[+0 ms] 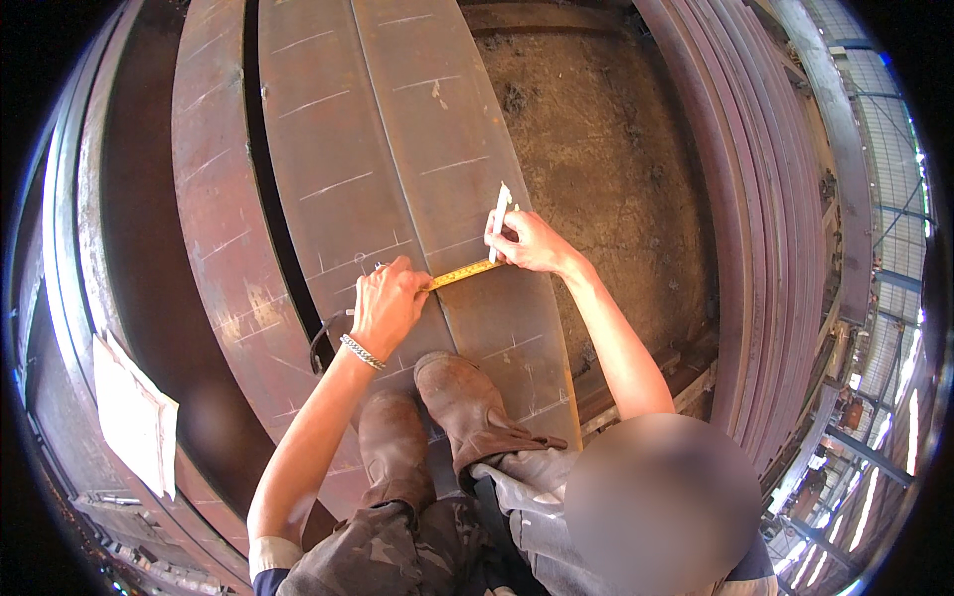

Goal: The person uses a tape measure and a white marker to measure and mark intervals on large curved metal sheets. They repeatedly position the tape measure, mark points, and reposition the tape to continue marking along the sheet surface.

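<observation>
My left hand (388, 303), with a chain bracelet at the wrist, is closed round a tape measure whose body is mostly hidden by the fingers. Its yellow blade (462, 275) runs to the right, across the seam between two brown steel beams (328, 129). At the blade's right end, my right hand (539, 243) pinches a white marking stick (500, 209), held nearly upright. Whether the right fingers also touch the blade, I cannot tell. Several short white lines are drawn across the steel. A dark cord or strap (320, 343) curves beside my left hand.
My brown boots (459, 402) stand on the steel just below the blade. Dark gaps run between the beams at left. Folded white papers (134, 417) lie at the far left. A brown, stained floor (606, 149) shows at right, then a stack of long steel sections (755, 199).
</observation>
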{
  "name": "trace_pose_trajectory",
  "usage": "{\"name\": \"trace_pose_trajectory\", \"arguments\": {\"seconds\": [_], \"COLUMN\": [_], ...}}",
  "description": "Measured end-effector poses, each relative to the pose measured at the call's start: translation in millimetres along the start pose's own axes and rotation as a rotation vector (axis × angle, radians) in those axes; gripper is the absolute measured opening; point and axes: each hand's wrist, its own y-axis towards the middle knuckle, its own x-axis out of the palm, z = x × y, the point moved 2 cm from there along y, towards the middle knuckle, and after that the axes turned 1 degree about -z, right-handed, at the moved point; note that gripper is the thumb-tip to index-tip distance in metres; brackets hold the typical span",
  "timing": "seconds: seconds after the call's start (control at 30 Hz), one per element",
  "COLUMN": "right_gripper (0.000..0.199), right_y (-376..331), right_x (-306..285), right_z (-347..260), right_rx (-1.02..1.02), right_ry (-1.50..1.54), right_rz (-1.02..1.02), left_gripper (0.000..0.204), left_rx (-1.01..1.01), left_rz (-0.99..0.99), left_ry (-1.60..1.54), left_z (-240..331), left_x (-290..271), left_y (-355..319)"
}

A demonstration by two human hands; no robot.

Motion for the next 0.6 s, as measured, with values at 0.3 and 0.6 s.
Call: {"name": "trace_pose_trajectory", "arguments": {"seconds": [0.3, 0.6], "right_gripper": [0.016, 0.018], "right_y": [1, 5], "right_x": [1, 3], "right_z": [-3, 6], "right_rx": [-0.036, -0.052], "right_ry": [-0.056, -0.089], "right_rz": [0.011, 0.039], "left_gripper": [0.015, 0.015], "left_rx": [0.000, -0.017], "left_rz": [-0.009, -0.023], "left_ry": [0.011, -0.002], "left_z": [0, 1], "left_x": [0, -2], "left_y": [0, 0]}}
